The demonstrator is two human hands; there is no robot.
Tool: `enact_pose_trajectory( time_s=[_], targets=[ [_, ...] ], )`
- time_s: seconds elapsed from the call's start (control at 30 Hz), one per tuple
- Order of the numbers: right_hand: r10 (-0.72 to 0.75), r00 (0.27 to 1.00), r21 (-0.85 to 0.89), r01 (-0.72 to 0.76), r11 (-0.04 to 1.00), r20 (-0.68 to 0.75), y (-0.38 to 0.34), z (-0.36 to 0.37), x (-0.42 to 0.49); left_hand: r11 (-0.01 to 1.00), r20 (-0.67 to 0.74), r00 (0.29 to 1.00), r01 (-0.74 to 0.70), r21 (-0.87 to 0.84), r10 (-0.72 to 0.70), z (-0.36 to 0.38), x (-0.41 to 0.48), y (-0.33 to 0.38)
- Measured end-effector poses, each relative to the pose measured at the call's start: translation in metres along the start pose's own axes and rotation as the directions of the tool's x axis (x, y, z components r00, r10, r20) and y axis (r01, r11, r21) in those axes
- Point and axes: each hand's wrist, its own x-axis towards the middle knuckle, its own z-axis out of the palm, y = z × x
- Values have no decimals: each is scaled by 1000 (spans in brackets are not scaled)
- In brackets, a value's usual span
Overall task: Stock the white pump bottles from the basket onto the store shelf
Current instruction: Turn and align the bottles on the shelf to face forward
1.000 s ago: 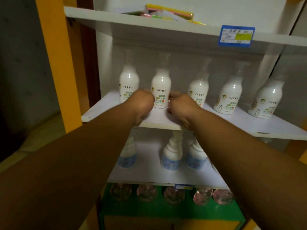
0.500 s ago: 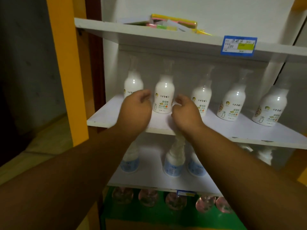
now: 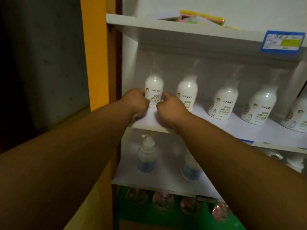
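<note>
Several white pump bottles stand in a row on the middle white shelf (image 3: 232, 130). The leftmost bottle (image 3: 154, 87) sits near the shelf's left end, and both my hands are at its lower half. My left hand (image 3: 137, 103) presses its left side with curled fingers. My right hand (image 3: 171, 108) presses its right side and partly covers the base of the second bottle (image 3: 186, 92). Further right stand a third bottle (image 3: 223, 103) and a fourth bottle (image 3: 259, 107). The basket is out of view.
An upper shelf (image 3: 182, 30) holds coloured packets and a blue price tag (image 3: 282, 42). The shelf below carries blue-labelled pump bottles (image 3: 147, 156). Pinkish bottles (image 3: 163, 201) stand on a green board at the bottom. A yellow post (image 3: 94, 55) borders the left side.
Both hands have left the second bottle and shifted left to the leftmost bottle. The view has also swung left and closer to the shelf.
</note>
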Motion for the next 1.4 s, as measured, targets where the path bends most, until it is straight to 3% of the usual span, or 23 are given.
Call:
enact_pose_trajectory(
  time_s=[0.13,0.43,1.23,1.33,1.4],
  targets=[
    [109,993,101,-105,989,-35,0,6,18,994,-21,999,42,-103,-44,4,12,-8],
    [130,975,156,-102,982,-182,16,17,33,978,-66,998,11,-207,-25,8,21,-21],
    [34,971,69,-18,997,-236,14,12,23,997,-124,991,-42,58,49,10,4,-9],
    [-7,943,69,31,997,-332,11,8,13,989,-206,977,-27,144,56,11,-4,-5],
    [-106,876,113,178,977,-470,10,-5,-3,992,-355,928,-95,79,117,13,-13,-3]
  ],
)
